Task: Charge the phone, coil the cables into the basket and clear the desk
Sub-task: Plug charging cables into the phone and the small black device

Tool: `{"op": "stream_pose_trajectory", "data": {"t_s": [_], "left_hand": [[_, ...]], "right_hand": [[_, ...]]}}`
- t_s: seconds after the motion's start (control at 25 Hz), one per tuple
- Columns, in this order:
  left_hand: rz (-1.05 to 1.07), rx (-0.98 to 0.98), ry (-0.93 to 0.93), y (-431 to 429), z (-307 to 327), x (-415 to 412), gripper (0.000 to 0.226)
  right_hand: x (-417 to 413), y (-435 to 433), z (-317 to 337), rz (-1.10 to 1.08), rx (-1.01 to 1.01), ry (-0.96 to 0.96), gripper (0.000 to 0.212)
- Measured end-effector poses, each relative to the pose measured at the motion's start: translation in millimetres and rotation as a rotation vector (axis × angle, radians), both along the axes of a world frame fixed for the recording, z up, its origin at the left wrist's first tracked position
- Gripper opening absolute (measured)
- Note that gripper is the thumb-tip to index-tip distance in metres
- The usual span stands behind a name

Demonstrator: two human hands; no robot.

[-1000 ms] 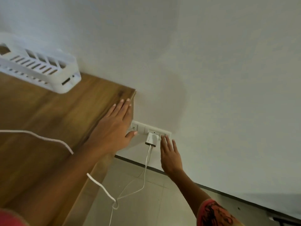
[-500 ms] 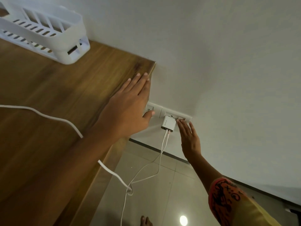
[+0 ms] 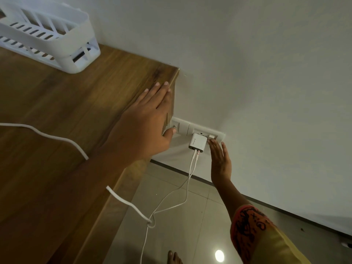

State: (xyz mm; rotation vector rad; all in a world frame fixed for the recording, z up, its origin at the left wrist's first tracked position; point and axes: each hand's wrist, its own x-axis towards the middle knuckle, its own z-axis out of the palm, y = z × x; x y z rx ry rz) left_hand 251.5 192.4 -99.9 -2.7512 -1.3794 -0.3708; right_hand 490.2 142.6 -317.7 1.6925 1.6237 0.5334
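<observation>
Desk (image 3: 66, 111) wood fills the left side, up against a white wall. On its far corner sits a white basket (image 3: 84, 29) with slots, and I can see no cable in it. The left hand (image 3: 144, 126) lies flat near the desk's corner, fingers straight and close together. Its thumb reaches toward the socket plate (image 3: 183, 126); I cannot tell if it touches. The right hand (image 3: 221, 162) reaches up from below, fingers straight and a little apart, tips right beside the charger (image 3: 197, 143), holding nothing. A thick cable (image 3: 57, 139) runs over the desk, goes under the left arm and drops off the edge into a tangle with the thin cables (image 3: 190, 168). Those hang from the small white charger plugged into the plate. No phone shows. I think the cables are soft, light and floppy, so hold the hard plug end, not the cord. The charger looks hard and smooth; pinch its two flat sides.
</observation>
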Motion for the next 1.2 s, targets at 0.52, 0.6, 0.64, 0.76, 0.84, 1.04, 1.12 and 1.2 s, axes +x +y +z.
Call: {"op": "stream_pose_trajectory", "data": {"t_s": [0.52, 0.6, 0.64, 0.76, 0.84, 1.04, 1.12, 1.2], "left_hand": [[0.08, -0.233, -0.119, -23, 29, 3, 0.074], [0.137, -0.327, -0.179, -40, 41, -1, 0.076], [0.162, -0.342, -0.201, -49, 48, -4, 0.077], [0.23, -0.352, -0.311, -76, 73, -17, 0.075], [0.283, -0.315, -0.398, -91, 92, -33, 0.074], [0.501, -0.167, -0.562, -132, 126, -95, 0.074], [0.598, -0.14, -0.598, -143, 131, -120, 0.074], [0.714, -0.128, -0.652, -157, 135, -150, 0.074]], "right_hand": [[-43, -33, 96, 0.225, 0.37, 0.635, 0.084], [-62, -34, 136, 0.257, 0.484, 0.729, 0.075], [-72, -36, 158, 0.281, 0.536, 0.787, 0.071], [-97, -39, 220, 0.378, 0.636, 1.01, 0.061], [-115, -37, 253, 0.41, 0.664, 1.17, 0.056], [-184, -49, 321, 0.476, 0.524, 1.559, 0.042], [-213, -57, 333, 0.491, 0.41, 1.627, 0.04], [-248, -65, 340, 0.542, 0.236, 1.687, 0.041]]}}
